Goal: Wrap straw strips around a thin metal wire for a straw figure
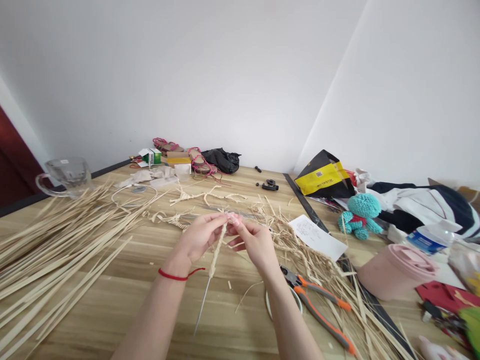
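My left hand [200, 234] pinches the upper part of a thin metal wire wrapped in pale straw [215, 255]. The bare wire end [202, 306] hangs below the wrapping, slanting down over the table. My right hand [257, 242] is closed at the top end of the same wrapped wire, its thumb and forefinger meeting the left fingertips. Something small and pale pink [234, 218] shows between the fingertips; I cannot make out what it is. Orange-and-grey pliers [318, 300] lie beside my right forearm, near a ring [298, 301] partly hidden by that arm.
Long straw strips [75, 250] spread over the left of the wooden table [228, 330], near a glass mug [69, 177]. More tangled straw [311, 250] lies right, with a written paper [317, 236], a turquoise crocheted toy [362, 215] and a pink roll [397, 272]. Sandals [200, 161] are at the back.
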`<state>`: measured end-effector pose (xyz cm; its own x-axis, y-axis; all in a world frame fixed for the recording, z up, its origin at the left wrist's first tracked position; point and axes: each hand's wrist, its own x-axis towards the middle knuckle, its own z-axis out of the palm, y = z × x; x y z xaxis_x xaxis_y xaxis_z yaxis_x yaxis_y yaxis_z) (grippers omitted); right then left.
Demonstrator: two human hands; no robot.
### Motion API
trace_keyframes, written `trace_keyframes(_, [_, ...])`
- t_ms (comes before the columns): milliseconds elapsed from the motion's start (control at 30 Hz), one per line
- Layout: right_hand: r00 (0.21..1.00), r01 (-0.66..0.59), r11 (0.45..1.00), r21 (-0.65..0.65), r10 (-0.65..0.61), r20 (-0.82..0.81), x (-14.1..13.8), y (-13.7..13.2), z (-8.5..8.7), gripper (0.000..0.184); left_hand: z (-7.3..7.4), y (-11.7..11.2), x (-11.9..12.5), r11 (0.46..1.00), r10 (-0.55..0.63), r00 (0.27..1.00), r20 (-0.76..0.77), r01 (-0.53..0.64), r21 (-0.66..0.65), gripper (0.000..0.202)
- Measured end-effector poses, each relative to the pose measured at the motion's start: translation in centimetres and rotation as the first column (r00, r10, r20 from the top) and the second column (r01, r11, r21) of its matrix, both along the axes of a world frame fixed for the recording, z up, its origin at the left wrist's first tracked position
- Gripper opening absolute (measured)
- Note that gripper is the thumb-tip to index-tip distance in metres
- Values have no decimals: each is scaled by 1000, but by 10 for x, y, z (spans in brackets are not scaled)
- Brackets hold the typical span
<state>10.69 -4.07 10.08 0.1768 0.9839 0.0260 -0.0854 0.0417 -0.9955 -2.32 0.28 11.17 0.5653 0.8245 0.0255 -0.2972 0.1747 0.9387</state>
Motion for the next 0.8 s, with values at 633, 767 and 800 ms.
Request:
trace_keyframes(633, [883,166,968,189,-61,-465,36,0,9,25,6,-2,-3,988,-1,999,-53,-7,-154,26])
trace_keyframes(767, [856,224,958,178,-106,-505,39,2,8,24,5,-2,-1,989,20,995,-98,-34,-146,22])
trace_keyframes(800, [848,239,955,175,-118,-516,39,3,7,25,4,-1,0,989,25,994,-111,-41,-145,20])
